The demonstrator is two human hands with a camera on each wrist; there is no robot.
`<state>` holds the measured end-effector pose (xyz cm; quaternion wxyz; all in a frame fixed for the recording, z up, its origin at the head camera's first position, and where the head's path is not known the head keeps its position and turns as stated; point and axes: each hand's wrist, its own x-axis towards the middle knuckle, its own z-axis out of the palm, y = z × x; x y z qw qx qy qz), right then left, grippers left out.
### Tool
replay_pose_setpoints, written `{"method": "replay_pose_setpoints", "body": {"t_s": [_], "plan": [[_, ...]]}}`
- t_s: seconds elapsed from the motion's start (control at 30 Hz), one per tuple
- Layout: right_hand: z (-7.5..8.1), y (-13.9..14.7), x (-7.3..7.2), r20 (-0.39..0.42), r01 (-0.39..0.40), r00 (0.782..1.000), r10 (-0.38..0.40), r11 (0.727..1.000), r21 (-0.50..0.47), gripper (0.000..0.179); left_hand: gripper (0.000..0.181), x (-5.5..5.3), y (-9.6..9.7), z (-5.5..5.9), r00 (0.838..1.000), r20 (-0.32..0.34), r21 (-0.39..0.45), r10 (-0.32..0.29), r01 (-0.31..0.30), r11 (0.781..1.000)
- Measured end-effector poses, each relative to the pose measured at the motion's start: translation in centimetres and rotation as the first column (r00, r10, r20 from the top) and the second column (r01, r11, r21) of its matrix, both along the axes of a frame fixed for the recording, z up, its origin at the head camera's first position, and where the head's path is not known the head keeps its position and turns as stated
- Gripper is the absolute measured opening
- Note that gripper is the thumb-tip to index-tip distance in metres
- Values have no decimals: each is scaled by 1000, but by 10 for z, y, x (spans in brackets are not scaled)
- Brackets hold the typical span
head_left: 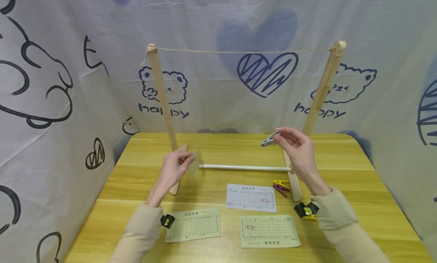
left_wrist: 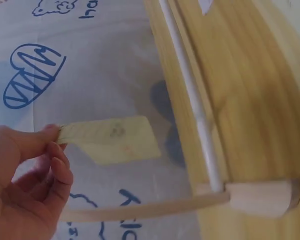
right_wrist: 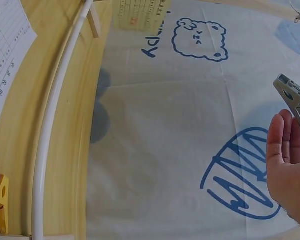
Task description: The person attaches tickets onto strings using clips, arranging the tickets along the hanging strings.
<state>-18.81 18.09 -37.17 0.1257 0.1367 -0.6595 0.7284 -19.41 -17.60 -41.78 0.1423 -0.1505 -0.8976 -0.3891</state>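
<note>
In the left wrist view my left hand (left_wrist: 30, 175) pinches one end of a thin yellow paper slip (left_wrist: 115, 137) between thumb and finger. From the head, that left hand (head_left: 175, 166) is beside the left post, and the slip looks blurred and nearly edge-on. My right hand (head_left: 297, 149) holds a grey clothespin (head_left: 271, 138) between thumb and fingers, left of the right post. The clothespin (right_wrist: 294, 101) points up and left in the right wrist view. Above both hands a thin string (head_left: 239, 52) runs between the tops of two wooden posts (head_left: 160, 92).
On the table lie a white printed form (head_left: 250, 197), a yellowish form (head_left: 192, 225) and another yellowish form (head_left: 269, 231). Yellow and purple clothespins (head_left: 281, 188) lie by the right foot. A white rod (head_left: 244, 167) joins the posts low down. Printed cloth (head_left: 211, 28) hangs behind.
</note>
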Motion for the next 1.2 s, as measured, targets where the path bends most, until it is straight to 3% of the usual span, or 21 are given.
{"method": "replay_pose_setpoints", "body": {"t_s": [0.13, 0.27, 0.37, 0.5, 0.6, 0.67, 0.8, 0.9, 0.97, 1.07, 1.2], "plan": [[-1, 1, 0, 1, -13, 1000, 13, 1000, 7, 19, 14, -1, -2, 9, 995, -84, -242, -54, 32, 970], [-2, 1, -1, -2, -25, 1000, 25, 1000, 12, 19, 12, -1, -3, 15, 993, -106, -305, -51, 17, 952], [-2, 2, -1, 0, -33, 999, 33, 999, 10, 17, 11, -2, -4, 16, 995, -90, -250, -39, 16, 968], [-1, 2, -3, 4, -36, 999, 36, 999, 21, 19, 14, -3, -5, 16, 1000, -8, -85, -10, 9, 996], [0, 1, -4, 6, -25, 1000, 25, 998, 50, 19, 17, -4, -7, 16, 999, 32, 22, 19, -19, 1000], [2, 0, -5, 4, -17, 1000, 17, 997, 69, 19, 17, -5, -7, 16, 999, 24, 42, 41, -42, 998], [6, -3, -7, 2, -13, 1000, 13, 996, 86, 19, 14, -6, -5, 16, 992, -103, -82, 78, -86, 993], [9, -5, -8, 1, -14, 1000, 14, 996, 90, 19, 14, -7, -3, 17, 970, -228, -226, 81, -134, 965], [11, -6, -9, 0, -14, 1000, 14, 995, 100, 19, 15, -7, -2, 19, 958, -275, -291, 79, -161, 943], [12, -7, -9, -4, -21, 1000, 22, 995, 96, 18, 13, -5, -1, 21, 954, -289, -345, 74, -176, 922], [10, -9, -9, -15, -36, 999, 38, 996, 76, 18, 7, -3, -1, 24, 970, -238, -409, 54, -151, 900]]}}
